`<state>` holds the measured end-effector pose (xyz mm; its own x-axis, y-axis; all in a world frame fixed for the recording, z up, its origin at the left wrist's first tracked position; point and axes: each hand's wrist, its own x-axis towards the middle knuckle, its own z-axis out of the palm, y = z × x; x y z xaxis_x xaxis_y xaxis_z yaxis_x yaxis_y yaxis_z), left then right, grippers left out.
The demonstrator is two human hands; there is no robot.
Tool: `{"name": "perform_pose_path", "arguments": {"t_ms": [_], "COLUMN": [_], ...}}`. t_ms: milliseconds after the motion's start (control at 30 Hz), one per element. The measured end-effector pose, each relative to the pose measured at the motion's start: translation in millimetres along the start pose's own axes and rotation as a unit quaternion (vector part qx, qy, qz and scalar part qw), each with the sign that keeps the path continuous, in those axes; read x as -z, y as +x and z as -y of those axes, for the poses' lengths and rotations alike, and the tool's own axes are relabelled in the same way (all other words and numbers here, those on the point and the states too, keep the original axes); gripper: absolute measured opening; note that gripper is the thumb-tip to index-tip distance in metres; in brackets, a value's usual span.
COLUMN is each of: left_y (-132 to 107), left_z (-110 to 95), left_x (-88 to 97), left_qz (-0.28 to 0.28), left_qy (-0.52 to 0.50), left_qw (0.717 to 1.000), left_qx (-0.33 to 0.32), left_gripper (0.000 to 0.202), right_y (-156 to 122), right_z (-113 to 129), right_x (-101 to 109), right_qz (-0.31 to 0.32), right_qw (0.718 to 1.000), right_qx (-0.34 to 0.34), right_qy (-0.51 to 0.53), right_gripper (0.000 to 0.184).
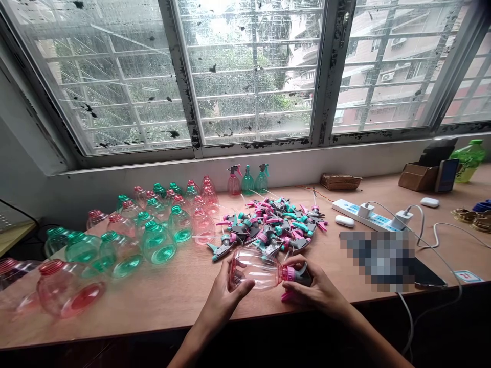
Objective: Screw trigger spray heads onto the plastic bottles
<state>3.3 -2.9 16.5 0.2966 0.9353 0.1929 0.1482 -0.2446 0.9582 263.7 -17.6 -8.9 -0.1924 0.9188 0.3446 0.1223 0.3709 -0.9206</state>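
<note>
A clear pink spray bottle (pixel 256 270) lies sideways between my hands, over the table's front edge. My left hand (pixel 233 286) is wrapped round its base end. At the neck, my right hand (pixel 312 286) is closed on the trigger sprayer head (pixel 289 274), which has a pink collar and a dark grey body. The collar sits at the bottle's mouth; how tightly it fits I cannot tell. Just beyond the bottle is a heap of loose sprayer heads (pixel 268 225) in pink, teal and grey.
Several open pink and green bottles (pixel 159 243) stand on the left of the table. Three bottles with sprayers (pixel 247 180) stand by the wall. To the right are a power strip (pixel 368 214) with cables, a white case (pixel 344 221) and a cardboard box (pixel 418 176).
</note>
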Motion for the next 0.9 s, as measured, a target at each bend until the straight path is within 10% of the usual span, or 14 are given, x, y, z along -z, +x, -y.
{"name": "perform_pose_path", "arguments": {"t_ms": [500,900], "left_y": [1,-8], "left_z": [1,-2], "left_x": [4.1,0.5], "left_qz": [-0.015,0.04], "left_qy": [0.004,-0.051], "left_qw": [1.0,0.998], "left_qx": [-0.018,-0.011], "left_gripper": [0.066,0.088], "right_y": [-15,-9], "right_z": [10,22], "right_x": [-12,-5], "right_qz": [-0.032,0.001], "right_qw": [0.989,0.994], "right_qx": [0.094,-0.077], "right_qy": [-0.113,0.074], "right_gripper": [0.03,0.025]}}
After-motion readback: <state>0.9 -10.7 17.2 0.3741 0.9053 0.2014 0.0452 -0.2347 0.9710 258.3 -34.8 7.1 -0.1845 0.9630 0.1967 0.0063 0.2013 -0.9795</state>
